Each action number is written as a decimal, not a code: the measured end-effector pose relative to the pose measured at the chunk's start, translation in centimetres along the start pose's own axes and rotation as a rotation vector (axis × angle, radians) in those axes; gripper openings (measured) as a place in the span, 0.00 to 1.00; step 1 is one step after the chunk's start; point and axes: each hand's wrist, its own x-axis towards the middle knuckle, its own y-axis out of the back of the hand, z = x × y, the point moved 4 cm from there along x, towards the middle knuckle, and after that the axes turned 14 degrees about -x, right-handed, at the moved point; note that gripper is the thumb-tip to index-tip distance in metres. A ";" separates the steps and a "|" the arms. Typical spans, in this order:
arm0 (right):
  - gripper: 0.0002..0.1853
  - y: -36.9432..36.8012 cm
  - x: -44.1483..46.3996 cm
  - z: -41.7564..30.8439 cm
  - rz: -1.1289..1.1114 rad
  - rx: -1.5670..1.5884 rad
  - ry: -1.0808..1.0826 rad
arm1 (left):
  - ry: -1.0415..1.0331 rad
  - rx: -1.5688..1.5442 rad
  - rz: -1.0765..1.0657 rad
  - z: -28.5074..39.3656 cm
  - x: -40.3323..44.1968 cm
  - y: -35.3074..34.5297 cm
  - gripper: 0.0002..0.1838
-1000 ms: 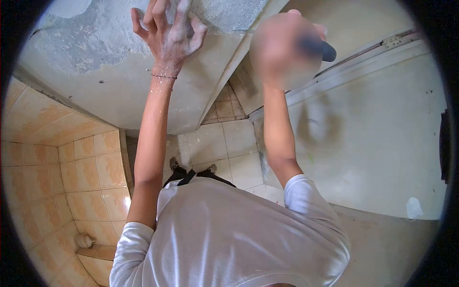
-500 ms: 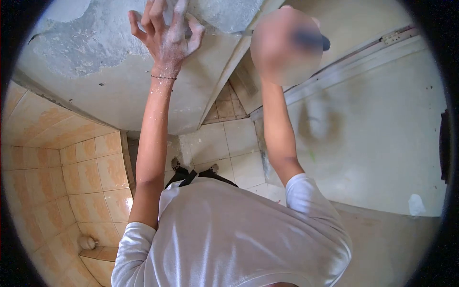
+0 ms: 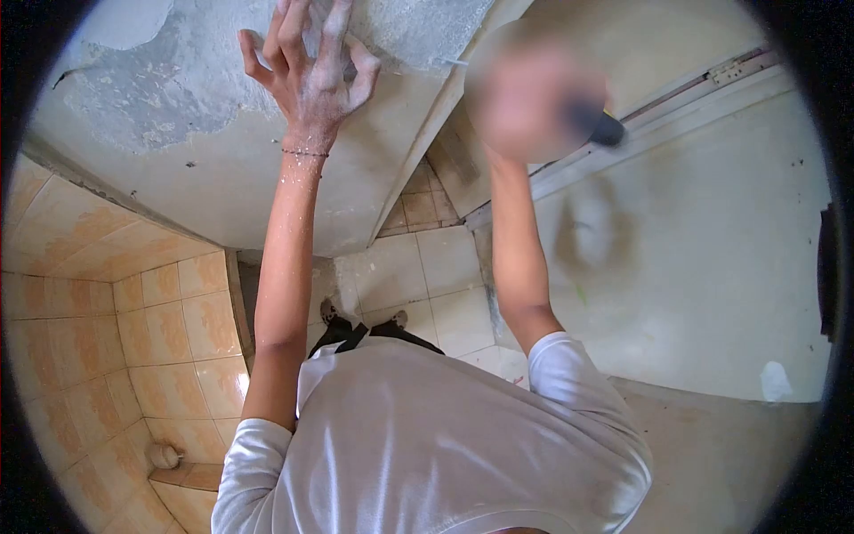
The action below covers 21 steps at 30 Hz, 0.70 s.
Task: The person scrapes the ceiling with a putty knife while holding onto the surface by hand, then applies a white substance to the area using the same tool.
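Note:
Fingers spread and bent, my left hand point(image 3: 311, 84) rests against the wall point(image 3: 213, 178), at the edge of a rough grey patch point(image 3: 191, 89) where the surface has come off. White dust covers its skin and forearm. My right hand point(image 3: 534, 98) is raised near the wall's corner, largely hidden by a blur. It is closed around a tool with a dark handle point(image 3: 593, 122), whose end sticks out on the right. A thin tip point(image 3: 452, 61) shows left of the blur, close to the grey patch.
Orange and cream tiles point(image 3: 165, 334) line a recess at left, with a small round object point(image 3: 164, 456) by a ledge. A pale door-like panel point(image 3: 712, 240) stands at right. Floor tiles point(image 3: 382, 271) lie below, around my feet.
The dark handle in my right hand has tilted, its end now lower. My left hand has stayed in nearly the same place on the wall.

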 end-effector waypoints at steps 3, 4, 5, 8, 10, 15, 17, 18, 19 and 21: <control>0.12 0.1 0.1 1.3 -0.028 -0.137 0.067 | 0.000 -0.003 -0.017 0.3 -0.4 -0.1 0.38; 0.11 0.2 0.3 1.2 -0.054 -0.027 0.023 | -0.016 0.002 -0.003 0.2 -0.3 -0.1 0.37; 0.11 0.3 0.3 1.0 -0.081 0.085 -0.022 | -0.016 0.001 -0.002 0.3 -0.3 0.0 0.37; 0.11 0.4 0.1 1.9 0.016 0.034 0.023 | -0.023 0.013 0.001 -0.1 -0.2 -0.2 0.37; 0.11 0.7 -0.2 1.6 0.032 -0.128 0.054 | -0.069 -0.014 0.064 -0.1 -0.4 -0.3 0.37; 0.14 -0.1 0.3 -1.0 0.040 0.090 -0.063 | -0.012 0.001 0.006 0.2 -0.2 -0.2 0.37; 0.14 0.0 0.1 0.5 0.067 0.085 -0.048 | -0.015 0.010 0.004 -0.1 -0.4 -0.3 0.37; 0.13 0.0 0.3 1.2 0.015 -0.034 -0.020 | -0.040 -0.009 0.037 -0.2 -0.4 -0.4 0.36; 0.12 -0.1 0.3 1.5 -0.038 -0.144 0.013 | -0.068 -0.024 0.076 -0.1 -0.4 -0.4 0.36; 0.11 0.1 0.2 0.4 -0.045 -0.177 0.042 | -0.041 -0.026 0.033 0.2 -0.5 0.0 0.36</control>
